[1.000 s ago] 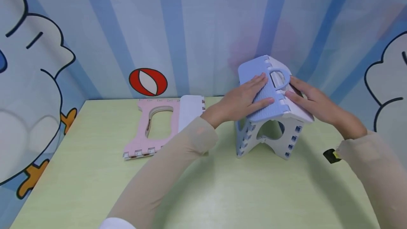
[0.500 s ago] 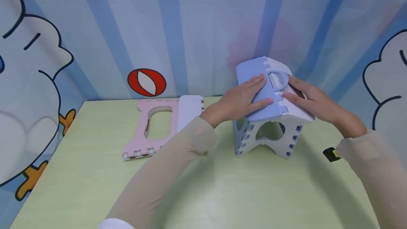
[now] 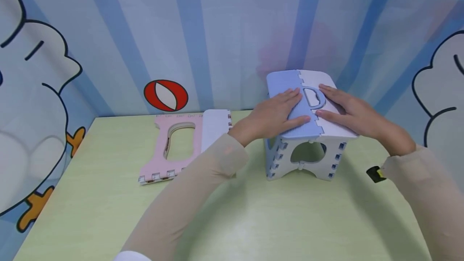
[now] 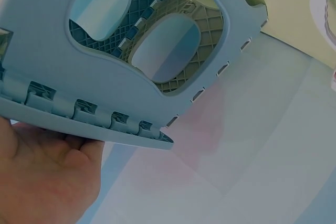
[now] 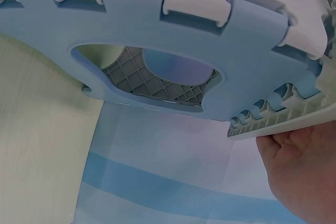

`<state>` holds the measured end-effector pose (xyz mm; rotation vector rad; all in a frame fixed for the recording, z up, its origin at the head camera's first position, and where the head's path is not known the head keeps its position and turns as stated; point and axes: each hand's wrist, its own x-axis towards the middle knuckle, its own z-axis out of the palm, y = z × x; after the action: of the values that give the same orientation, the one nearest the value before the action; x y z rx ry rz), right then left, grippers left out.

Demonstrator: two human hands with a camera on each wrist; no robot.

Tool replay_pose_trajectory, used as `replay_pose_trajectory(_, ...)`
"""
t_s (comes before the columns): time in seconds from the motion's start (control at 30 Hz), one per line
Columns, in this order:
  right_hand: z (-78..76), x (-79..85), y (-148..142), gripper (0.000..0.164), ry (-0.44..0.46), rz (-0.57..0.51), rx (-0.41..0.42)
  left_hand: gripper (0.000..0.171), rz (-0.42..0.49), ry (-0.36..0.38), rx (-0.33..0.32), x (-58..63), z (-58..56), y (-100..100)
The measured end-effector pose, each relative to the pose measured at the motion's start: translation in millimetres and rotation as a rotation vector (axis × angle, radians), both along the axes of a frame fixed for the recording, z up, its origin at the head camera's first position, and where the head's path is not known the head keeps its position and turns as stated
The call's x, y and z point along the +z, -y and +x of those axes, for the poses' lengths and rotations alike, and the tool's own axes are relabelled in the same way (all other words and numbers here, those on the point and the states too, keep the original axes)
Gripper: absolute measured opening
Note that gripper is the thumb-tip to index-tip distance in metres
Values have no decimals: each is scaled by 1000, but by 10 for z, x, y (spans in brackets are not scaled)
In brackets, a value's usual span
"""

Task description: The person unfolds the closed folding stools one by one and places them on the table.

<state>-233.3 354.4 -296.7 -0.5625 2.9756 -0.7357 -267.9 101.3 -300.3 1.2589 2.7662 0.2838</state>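
Note:
A blue and white folding step stool [image 3: 308, 128] stands upright at the right of the table, its two-part top nearly flat. My left hand [image 3: 277, 114] presses on the blue half with straight fingers. On the white half rests my right hand [image 3: 351, 112], fingers also straight, beside the blue carry handle [image 3: 319, 99]. From the left wrist view, the left hand [image 4: 52, 177] lies against the outer face of the top, over the blue side leg panel [image 4: 105, 72]. The right wrist view has the right hand [image 5: 302, 166] against the white half's face, with ribs showing underneath.
A folded pink and white step stool [image 3: 179, 144] lies flat on the pale green table [image 3: 108, 196], to the left. Behind the table hangs a striped blue curtain [image 3: 235, 39] with cartoon figures and a printed red and white ball [image 3: 166, 95].
The stool's peaked top has flattened under both hands, its ridge dropping and its legs spreading slightly. Both hands moved down a little with it. The pink stool stays put.

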Motion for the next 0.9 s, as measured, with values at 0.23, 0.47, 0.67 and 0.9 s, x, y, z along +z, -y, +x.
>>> replay_pose_trajectory(0.23, -11, -24, 5, 77, 0, 2, -2, 80, -4, -17, -3, -6, 1, 15)
replay_pose_trajectory(0.47, 7, -43, 15, 77, 9, 2, -8, 81, -8, -26, 9, -16, 13, 9)
replay_pose_trajectory(0.67, 17, -27, 4, 77, 8, 21, -5, 81, 6, -23, 16, -19, 4, -14)
replay_pose_trajectory(0.9, 6, 39, 6, 82, 9, 13, -8, 81, 49, 21, 24, 8, -38, -19)
